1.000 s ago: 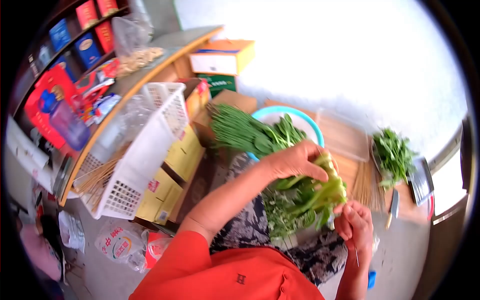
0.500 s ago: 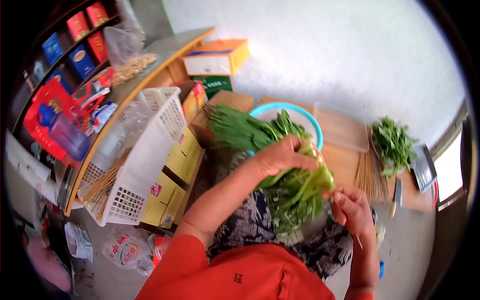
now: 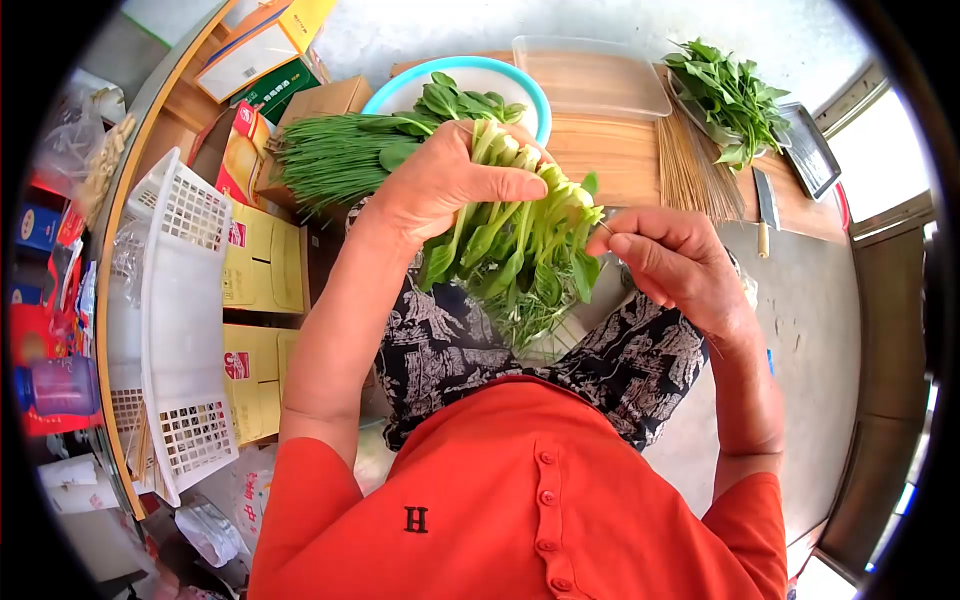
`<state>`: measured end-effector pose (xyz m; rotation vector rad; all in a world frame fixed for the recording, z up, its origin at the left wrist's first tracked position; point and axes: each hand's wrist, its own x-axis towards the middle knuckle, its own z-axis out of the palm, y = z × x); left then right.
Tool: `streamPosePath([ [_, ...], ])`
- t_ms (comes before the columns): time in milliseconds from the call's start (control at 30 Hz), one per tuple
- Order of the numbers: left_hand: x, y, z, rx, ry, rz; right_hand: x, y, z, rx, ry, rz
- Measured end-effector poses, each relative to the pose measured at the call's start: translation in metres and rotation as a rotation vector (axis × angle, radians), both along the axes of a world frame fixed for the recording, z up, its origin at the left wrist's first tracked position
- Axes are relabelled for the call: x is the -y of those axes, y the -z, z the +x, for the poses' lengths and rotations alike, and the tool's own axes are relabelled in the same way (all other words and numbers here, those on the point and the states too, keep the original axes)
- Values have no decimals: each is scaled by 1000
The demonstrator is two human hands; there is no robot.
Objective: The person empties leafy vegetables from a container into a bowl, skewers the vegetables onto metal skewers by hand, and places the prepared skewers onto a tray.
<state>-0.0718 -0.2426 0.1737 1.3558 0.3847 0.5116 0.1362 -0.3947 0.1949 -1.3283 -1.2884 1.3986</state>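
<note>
My left hand (image 3: 445, 185) is closed around a row of leafy greens (image 3: 520, 225), thumb across the pale stem ends and leaves hanging down. To the right, my right hand (image 3: 675, 262) pinches a thin skewer (image 3: 604, 227) between thumb and fingers. The skewer's tip meets the rightmost stems; most of its length is hidden by the hand. Below the held greens, more loose greens (image 3: 535, 318) lie between my knees. Just beyond my left hand, a blue-rimmed basin (image 3: 545, 105) bears leafy greens (image 3: 455, 100), with a bundle of long thin green stalks (image 3: 325, 160) beside it.
A clear plastic lid or tray (image 3: 590, 75) and many bamboo skewers (image 3: 690, 165) lie on the wooden board (image 3: 600, 160). Further right are a heap of greens (image 3: 725, 95), a knife (image 3: 766, 205) and a dark tray (image 3: 808, 150). A white basket (image 3: 185, 330) and yellow boxes (image 3: 262, 260) stand left.
The view has swung left and further down. The greens are still held, with their stem ends now fanned in a row. My right hand still pinches the skewer at their right end.
</note>
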Motion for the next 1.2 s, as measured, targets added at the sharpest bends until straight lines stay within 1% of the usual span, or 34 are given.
streamPosePath([
  [133, 4, -2, 5, -22, -4, -47, -1, 4, 4, 5, -2, 24],
  [233, 8, -2, 7, -34, -15, -71, 0, 2, 4, 7, -8, -6],
  [300, 7, 2, 6, -33, 2, -52, 2, -3, 1, 94, 30, -31],
  [333, 7, 7, 6, 9, 10, -4, 2, -4, 1, 143, 22, -40],
  [367, 5, 10, 7, 47, 17, 54, 4, -1, 1, 119, 40, -27],
  [433, 5, 10, 5, 42, 34, 84, 4, 3, 0, 100, 51, -6],
  [500, 6, 12, 4, 10, 26, -11, 4, 4, -1, 54, 48, 1],
  [567, 8, 10, 3, 52, 41, -69, 3, 4, -3, 34, 52, 4],
  [667, 7, 12, 0, 68, 19, -23, 1, 6, -7, 34, 38, 22],
  [833, 5, 16, -9, 73, 30, -32, -5, 11, -11, 43, 32, -11],
  [900, 4, 18, -13, 80, 58, -112, -7, 14, -12, 32, 19, -19],
  [1000, 0, 18, -21, 61, 62, -91, -11, 17, -14, 30, 31, -40],
  [1200, -7, 29, -27, 44, 46, -126, -18, 21, -19, 17, 17, -65],
])
